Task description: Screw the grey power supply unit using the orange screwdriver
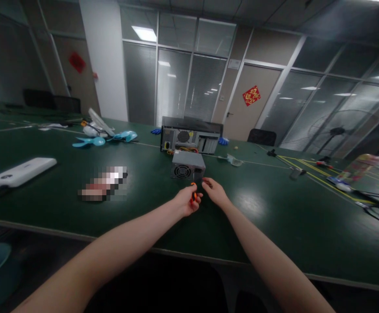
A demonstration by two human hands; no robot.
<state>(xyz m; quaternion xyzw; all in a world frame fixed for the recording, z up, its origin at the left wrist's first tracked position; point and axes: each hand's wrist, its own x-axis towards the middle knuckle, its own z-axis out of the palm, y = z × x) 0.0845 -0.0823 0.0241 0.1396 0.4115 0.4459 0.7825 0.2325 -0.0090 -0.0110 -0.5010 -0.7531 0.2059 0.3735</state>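
Observation:
A grey metal box with a round fan grille (188, 164), like a computer power supply, stands on the green table (153, 234). Directly behind it lies an opened computer case (191, 135), with coloured wires between the two. My left hand (189, 201) is closed around a small orange-handled tool (194, 199) just in front of the metal box. Close to the box's front right corner is my right hand (213, 190), its fingers curled; whether they hold anything is too small to tell.
At left lie a white device (22, 171) and a pixelated object (104, 183). Light-blue fans (124, 136) sit behind them. A clear plastic piece (234, 160) is right of the case. Yellow strips (320, 176) and a bottle (359, 168) are far right.

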